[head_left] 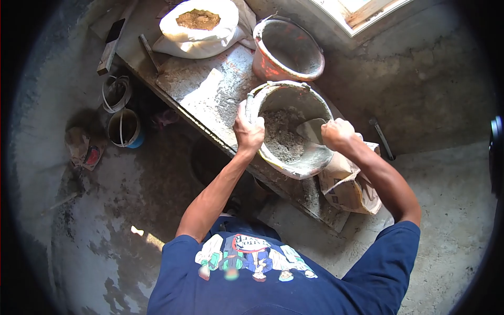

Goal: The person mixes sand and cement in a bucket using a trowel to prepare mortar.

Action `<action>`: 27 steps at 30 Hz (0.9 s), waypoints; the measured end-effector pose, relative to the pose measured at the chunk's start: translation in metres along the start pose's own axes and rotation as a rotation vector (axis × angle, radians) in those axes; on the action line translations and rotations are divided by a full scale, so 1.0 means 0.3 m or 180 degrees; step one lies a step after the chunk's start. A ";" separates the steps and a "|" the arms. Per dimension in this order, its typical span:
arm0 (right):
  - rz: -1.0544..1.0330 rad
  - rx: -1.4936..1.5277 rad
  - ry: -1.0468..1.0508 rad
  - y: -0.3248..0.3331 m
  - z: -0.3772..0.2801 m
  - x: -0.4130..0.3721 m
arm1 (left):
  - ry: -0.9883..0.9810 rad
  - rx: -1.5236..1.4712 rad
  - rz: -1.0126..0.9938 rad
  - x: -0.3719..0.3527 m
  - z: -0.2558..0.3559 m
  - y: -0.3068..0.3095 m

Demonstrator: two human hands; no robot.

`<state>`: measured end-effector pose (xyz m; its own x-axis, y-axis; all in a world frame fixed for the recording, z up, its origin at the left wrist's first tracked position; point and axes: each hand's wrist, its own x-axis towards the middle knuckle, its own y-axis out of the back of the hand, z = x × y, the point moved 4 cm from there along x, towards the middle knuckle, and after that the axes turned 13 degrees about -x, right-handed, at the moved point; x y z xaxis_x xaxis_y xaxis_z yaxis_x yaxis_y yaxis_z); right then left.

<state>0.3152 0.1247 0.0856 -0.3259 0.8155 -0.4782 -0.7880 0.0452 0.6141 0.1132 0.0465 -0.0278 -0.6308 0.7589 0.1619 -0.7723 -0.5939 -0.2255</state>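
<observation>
Note curled left hand [249, 129] gripping bucket [286, 95] at left rim. Note clenched right hand [338, 134] at right rim, holding trowel [312, 130]. Locate bucket between the two; locate trowel extending leftward from right hand, beside grey mix [281, 137].

Both arms reach forward from the shoulders, the hands well apart and roughly level with each other. The left forearm [214, 190] runs nearly straight, slanting inward to the left wrist [247, 150], and the left hand [249, 128] is curled in a grip, its thumb turned inward. The right arm bends sharply at the elbow [411, 211], which juts outward; from there the right forearm [382, 177] angles back in toward the middle. The right hand [338, 134] is closed into a fist, knuckles uppermost, and both forearms are bare
</observation>
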 end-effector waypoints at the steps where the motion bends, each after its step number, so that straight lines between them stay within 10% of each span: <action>1: -0.0277 -0.0029 0.0228 -0.015 0.010 0.012 | 0.0075 -0.0030 0.0005 0.003 0.002 -0.002; 5: -0.1648 0.0551 0.0321 -0.022 -0.003 0.044 | 0.0123 -0.0048 -0.0015 0.010 -0.006 -0.006; 8: -0.0641 0.0291 0.0309 -0.051 -0.008 0.082 | 0.0058 -0.0017 -0.0016 0.008 -0.002 -0.002; 27: -0.0247 0.0185 0.0126 0.189 0.009 0.147 | 0.0401 0.0118 -0.0124 0.015 0.006 -0.007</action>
<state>0.2575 0.1647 0.1010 -0.2864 0.7848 -0.5496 -0.7804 0.1417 0.6090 0.1119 0.0505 -0.0247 -0.5876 0.8078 0.0473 -0.7998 -0.5710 -0.1852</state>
